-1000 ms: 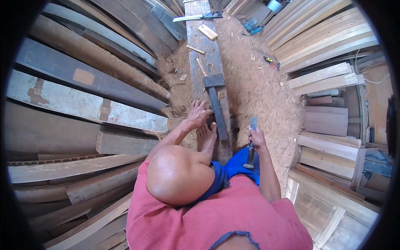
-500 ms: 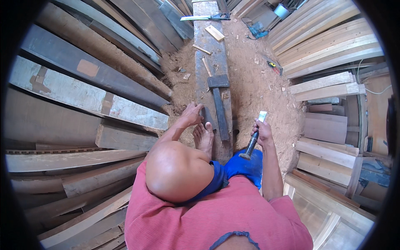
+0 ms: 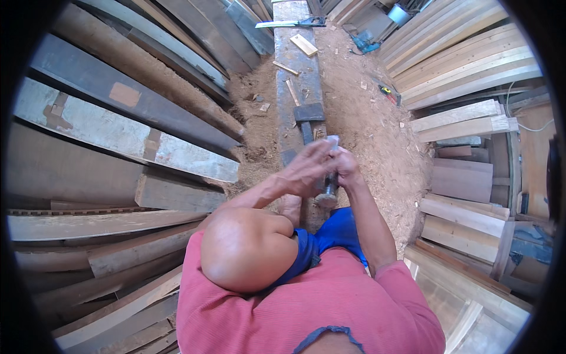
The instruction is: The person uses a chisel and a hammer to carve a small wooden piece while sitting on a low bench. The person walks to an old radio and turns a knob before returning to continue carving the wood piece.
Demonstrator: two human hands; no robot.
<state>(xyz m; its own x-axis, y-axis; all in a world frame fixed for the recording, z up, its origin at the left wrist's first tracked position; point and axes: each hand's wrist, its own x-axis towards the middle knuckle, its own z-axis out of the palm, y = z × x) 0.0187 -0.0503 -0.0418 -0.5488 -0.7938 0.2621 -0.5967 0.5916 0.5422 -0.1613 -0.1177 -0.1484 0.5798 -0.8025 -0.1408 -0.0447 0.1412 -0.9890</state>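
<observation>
The left hand (image 3: 309,165) has left the long grey wooden beam (image 3: 295,71) and now meets the right hand (image 3: 344,167) above it. Both hands now close around the dark-handled chisel with a pale blade (image 3: 329,177), which the right hand alone held half a second ago. Its blade points up and away, its round butt end toward the blue shorts (image 3: 333,233). The dark wooden mallet (image 3: 309,115) stays on the beam, just beyond the hands.
</observation>
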